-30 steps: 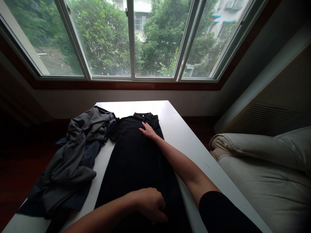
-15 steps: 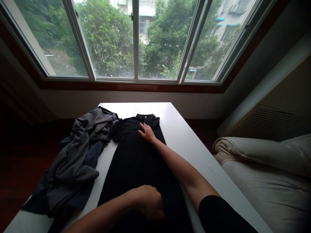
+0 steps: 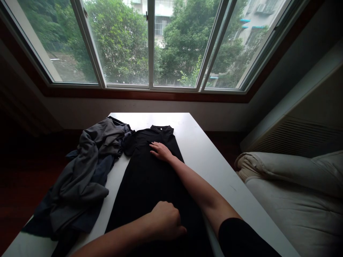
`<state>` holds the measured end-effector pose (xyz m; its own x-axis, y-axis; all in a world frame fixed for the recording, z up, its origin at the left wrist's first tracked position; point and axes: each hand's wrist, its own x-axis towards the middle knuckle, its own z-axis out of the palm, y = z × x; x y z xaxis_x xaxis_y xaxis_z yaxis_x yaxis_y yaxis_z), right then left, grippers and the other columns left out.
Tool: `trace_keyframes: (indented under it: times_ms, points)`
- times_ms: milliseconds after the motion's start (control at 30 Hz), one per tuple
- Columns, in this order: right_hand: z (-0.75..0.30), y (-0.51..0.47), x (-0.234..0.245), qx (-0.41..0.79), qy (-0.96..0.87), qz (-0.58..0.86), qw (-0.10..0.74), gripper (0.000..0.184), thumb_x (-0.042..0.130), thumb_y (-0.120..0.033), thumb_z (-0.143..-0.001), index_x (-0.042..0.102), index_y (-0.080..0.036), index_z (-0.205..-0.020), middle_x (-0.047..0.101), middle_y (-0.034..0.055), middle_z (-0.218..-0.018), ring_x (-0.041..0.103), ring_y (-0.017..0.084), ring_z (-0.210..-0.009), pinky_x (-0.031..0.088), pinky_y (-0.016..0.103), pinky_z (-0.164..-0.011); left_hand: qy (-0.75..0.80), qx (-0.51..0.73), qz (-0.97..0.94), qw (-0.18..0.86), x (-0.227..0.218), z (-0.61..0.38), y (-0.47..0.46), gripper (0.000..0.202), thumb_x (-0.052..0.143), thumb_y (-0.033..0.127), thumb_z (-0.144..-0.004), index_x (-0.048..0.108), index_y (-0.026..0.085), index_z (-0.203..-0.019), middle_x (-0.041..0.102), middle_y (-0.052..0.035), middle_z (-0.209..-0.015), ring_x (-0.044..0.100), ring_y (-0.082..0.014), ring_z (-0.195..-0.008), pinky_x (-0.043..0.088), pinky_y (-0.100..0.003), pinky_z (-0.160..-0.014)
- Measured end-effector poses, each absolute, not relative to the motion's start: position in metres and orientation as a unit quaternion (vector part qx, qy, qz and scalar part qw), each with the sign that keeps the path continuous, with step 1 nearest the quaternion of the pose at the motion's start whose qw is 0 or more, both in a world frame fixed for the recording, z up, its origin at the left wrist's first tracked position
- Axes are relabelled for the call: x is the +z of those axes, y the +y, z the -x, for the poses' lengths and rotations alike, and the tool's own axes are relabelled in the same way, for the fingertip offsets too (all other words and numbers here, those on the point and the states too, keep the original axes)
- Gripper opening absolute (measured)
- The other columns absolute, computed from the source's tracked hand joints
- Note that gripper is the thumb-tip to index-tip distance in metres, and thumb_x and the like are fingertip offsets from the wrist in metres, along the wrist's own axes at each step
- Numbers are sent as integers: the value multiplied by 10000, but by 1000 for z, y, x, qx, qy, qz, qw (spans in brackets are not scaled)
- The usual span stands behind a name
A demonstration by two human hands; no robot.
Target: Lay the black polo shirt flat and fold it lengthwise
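A black shirt (image 3: 150, 178) with a collar lies stretched lengthwise down the white table (image 3: 203, 153), collar at the far end. My right hand (image 3: 160, 150) lies flat on its chest part just below the collar, fingers spread and pointing left. My left hand (image 3: 164, 220) rests on the near part of the shirt with the fingers curled into a fist, pinching the dark cloth as far as I can see.
A heap of grey and dark blue clothes (image 3: 85, 175) covers the table's left side and hangs over its edge. A cream sofa cushion (image 3: 292, 192) stands close on the right. Beyond the table's far end are the wall and a wide window (image 3: 150, 43).
My right hand slid a little toward me and leftward over the shirt's chest. My left hand closed tighter and shifted slightly right on the near cloth.
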<state>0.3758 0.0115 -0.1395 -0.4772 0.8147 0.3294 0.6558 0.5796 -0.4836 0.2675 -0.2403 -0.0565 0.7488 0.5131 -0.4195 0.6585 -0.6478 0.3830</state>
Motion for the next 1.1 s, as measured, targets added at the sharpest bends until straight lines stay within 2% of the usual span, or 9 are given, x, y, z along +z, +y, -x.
trace_keyframes:
  times_ms: [100, 200, 267, 400, 533, 667, 833, 967, 1100]
  points:
    - [-375, 11, -139, 169, -819, 441, 327, 559, 538, -445, -1016, 491, -286, -1549, 492, 36, -1573, 452, 243, -1462, 343, 421, -1238, 330, -133, -899, 255, -61, -269, -242, 413, 616, 531, -906, 809, 174, -828, 773, -149, -815, 752, -337, -824, 570, -400, -731]
    - [-377, 13, -140, 195, -782, 452, 382, 460, 484, -447, -1028, 624, -275, -1431, 617, 41, -1448, 560, 236, -1353, 422, 385, -1171, 338, -120, -905, 229, -68, -272, -244, 414, 550, 484, -948, 786, 169, -820, 768, -144, -817, 748, -312, -788, 560, -384, -713]
    - [-383, 17, -140, 204, -749, 473, 417, 428, 446, -446, -1030, 709, -253, -1307, 682, 56, -1345, 620, 242, -1257, 469, 373, -1111, 336, -75, -915, 211, -76, -275, -245, 391, 511, 444, -977, 755, 175, -831, 759, -114, -802, 733, -264, -748, 547, -356, -714]
    - [-410, 40, -136, 171, -654, 575, 461, 459, 368, -411, -1025, 720, -207, -1237, 734, 81, -1194, 677, 251, -1066, 528, 370, -979, 259, 60, -952, 153, -96, -280, -248, 256, 540, 399, -978, 667, 185, -918, 728, -65, -895, 681, -224, -839, 522, -341, -771]
    - [-443, 67, -142, 133, -648, 654, 368, 376, 442, -303, -976, 730, -212, -1199, 732, 83, -1177, 661, 249, -1093, 499, 387, -1022, 116, 127, -981, 86, -111, -282, -252, 300, 517, 439, -1011, 641, 199, -1142, 673, -94, -1228, 604, -270, -1144, 477, -436, -998]
    - [-460, 85, -159, 109, -733, 621, 256, 416, 546, -297, -959, 663, -212, -1349, 593, 105, -1458, 500, 246, -1391, 334, 413, -1210, 73, 137, -987, 39, -119, -279, -253, 523, 346, 520, -1083, 480, 226, -1494, 448, -102, -1594, 413, -306, -1452, 355, -550, -1173]
    - [-464, 108, -169, 122, -736, 641, 180, 555, 490, -458, -1021, 496, -247, -1535, 322, 101, -1672, 229, 287, -1569, 134, 549, -1271, 68, 130, -989, 8, -129, -278, -253, 579, 311, 531, -1091, 419, 223, -1569, 398, -94, -1646, 419, -325, -1477, 393, -564, -1160]
    - [-469, 129, -167, 119, -720, 665, 156, 617, 447, -541, -1024, 443, -254, -1570, 271, 102, -1692, 192, 306, -1577, 120, 588, -1260, 69, 138, -988, -3, -133, -279, -253, 548, 373, 515, -1082, 452, 244, -1552, 410, -86, -1640, 439, -321, -1471, 408, -552, -1161]
    - [-470, 138, -166, 104, -686, 703, 157, 639, 409, -520, -1032, 418, -201, -1585, 274, 130, -1687, 203, 315, -1568, 129, 569, -1261, 69, 139, -988, -6, -133, -279, -251, 539, 347, 508, -1090, 462, 251, -1550, 417, -76, -1637, 442, -315, -1468, 416, -551, -1158]
